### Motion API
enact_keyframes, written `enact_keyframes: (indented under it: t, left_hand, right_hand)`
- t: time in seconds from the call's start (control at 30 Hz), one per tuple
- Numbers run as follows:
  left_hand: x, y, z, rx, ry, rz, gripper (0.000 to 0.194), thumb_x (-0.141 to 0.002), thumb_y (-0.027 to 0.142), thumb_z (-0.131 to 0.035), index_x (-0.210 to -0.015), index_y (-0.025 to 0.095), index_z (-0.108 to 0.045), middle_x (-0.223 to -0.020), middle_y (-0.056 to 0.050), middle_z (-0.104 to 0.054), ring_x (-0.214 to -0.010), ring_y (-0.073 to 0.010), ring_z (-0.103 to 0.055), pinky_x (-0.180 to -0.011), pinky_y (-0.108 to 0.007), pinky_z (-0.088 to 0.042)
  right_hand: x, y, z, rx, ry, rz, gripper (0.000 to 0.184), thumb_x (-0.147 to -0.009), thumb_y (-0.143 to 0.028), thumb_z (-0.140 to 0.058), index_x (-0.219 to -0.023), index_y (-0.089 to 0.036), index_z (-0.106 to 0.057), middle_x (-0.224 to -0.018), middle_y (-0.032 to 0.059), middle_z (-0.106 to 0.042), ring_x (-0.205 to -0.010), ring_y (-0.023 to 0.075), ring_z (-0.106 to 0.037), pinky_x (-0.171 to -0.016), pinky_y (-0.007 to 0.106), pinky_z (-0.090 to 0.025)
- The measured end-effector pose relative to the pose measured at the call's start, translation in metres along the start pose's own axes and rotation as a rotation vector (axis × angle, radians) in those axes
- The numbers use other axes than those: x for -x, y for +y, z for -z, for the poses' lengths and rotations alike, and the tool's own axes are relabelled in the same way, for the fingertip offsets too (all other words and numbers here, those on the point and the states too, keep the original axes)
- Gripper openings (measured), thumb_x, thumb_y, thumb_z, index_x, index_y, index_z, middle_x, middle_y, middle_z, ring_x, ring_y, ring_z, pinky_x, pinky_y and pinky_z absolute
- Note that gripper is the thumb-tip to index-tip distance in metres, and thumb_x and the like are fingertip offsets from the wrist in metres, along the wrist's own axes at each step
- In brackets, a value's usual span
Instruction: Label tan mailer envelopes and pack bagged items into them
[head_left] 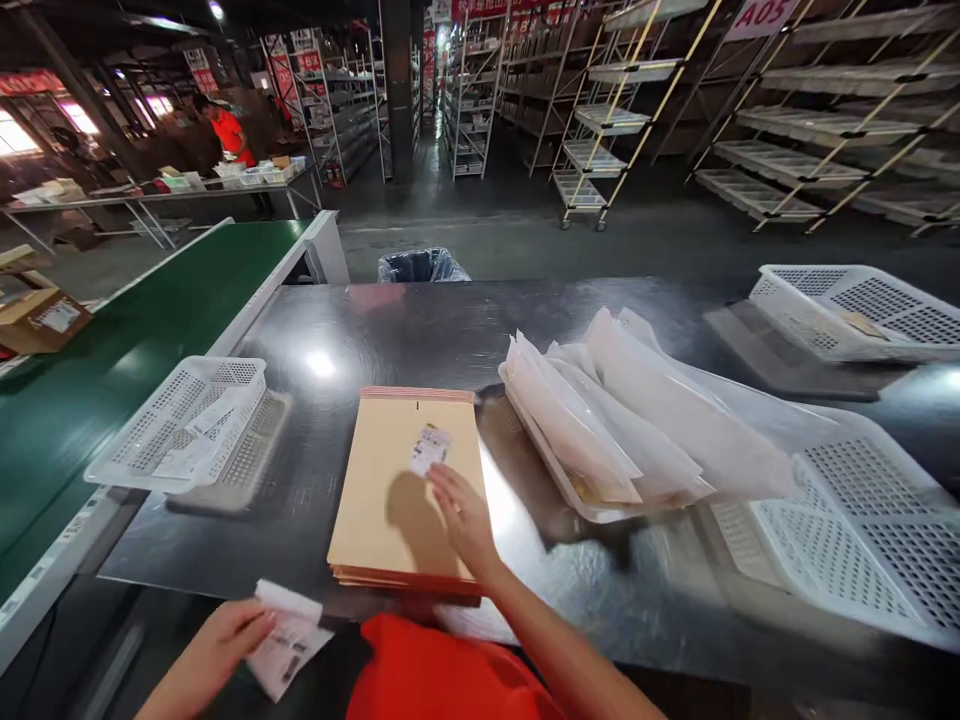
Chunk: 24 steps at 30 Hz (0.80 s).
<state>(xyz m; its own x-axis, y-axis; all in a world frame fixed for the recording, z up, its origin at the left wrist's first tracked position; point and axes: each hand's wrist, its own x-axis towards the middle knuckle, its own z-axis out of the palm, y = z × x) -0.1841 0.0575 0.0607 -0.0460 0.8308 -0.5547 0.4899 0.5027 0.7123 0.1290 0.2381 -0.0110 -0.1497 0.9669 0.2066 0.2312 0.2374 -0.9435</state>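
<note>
A stack of tan padded envelopes [375, 490] lies on the dark metal table in front of me. Over the top envelope, my right hand [465, 515] has its fingertips at the lower edge of a small printed label [431, 450], seemingly pinching it; the hand's shadow falls on the envelope. Down at the table's front left, my left hand [229, 645] grips a folded strip of white printed labels [285, 645] between thumb and fingers. The print on the labels is too blurred to read.
Right of the stack, a white basket [547, 470] holds several translucent plastic packages [675, 420]. More white baskets stand at left [180, 420], lower right [832, 540] and far right [862, 310]. A green conveyor [172, 300] runs along the left, carrying a cardboard box [45, 318]. Beyond the table is a lined bin [421, 266].
</note>
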Motion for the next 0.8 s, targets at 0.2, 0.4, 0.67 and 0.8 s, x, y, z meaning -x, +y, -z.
enact_keyframes:
  t: [0.2,0.4,0.67,0.8]
  left_hand:
    - [-0.076,0.057,-0.059,-0.295,-0.228,-0.268,0.031,-0.088,0.036,-0.048,-0.095,0.022,-0.075,-0.147,-0.007,-0.050,-0.141,-0.0271,-0.037,-0.118,-0.041,-0.024]
    - [-0.106,0.042,-0.071,-0.397,-0.344,-0.233,0.020,-0.083,0.021,-0.051,-0.082,0.021,-0.071,-0.146,-0.007,-0.050,-0.147,-0.0281,-0.025,-0.119,-0.054,-0.014]
    - [-0.106,0.039,-0.076,-0.261,-0.303,-0.197,0.017,-0.079,0.028,-0.056,-0.069,0.020,-0.067,-0.140,-0.012,-0.057,-0.144,-0.0317,-0.031,-0.118,-0.054,-0.016]
    - [-0.108,0.034,-0.059,0.067,-0.261,-0.225,0.047,-0.075,0.061,-0.059,-0.079,0.017,-0.073,-0.104,-0.012,-0.076,-0.111,-0.0339,-0.062,-0.105,-0.051,-0.039]
  right_hand:
    - [0.074,0.040,-0.051,0.703,-0.433,0.138,0.041,-0.091,-0.021,-0.048,-0.130,-0.016,-0.059,-0.146,0.0157,-0.046,-0.138,0.0355,-0.037,-0.112,0.060,-0.033]
    - [0.024,0.022,-0.057,0.823,-0.583,0.065,0.059,-0.096,-0.040,-0.040,-0.146,-0.010,-0.038,-0.155,0.0155,-0.029,-0.144,0.0343,-0.024,-0.118,0.060,-0.015]
    - [0.023,0.030,-0.050,0.718,-0.741,0.275,0.075,-0.095,-0.052,-0.040,-0.151,-0.006,-0.023,-0.157,0.0188,-0.016,-0.147,0.0331,-0.008,-0.120,0.057,-0.004]
    - [0.065,0.046,0.004,0.443,-0.842,0.336,0.063,-0.093,-0.054,-0.044,-0.149,-0.027,-0.032,-0.154,0.0075,-0.034,-0.145,0.0286,-0.023,-0.120,0.057,-0.005]
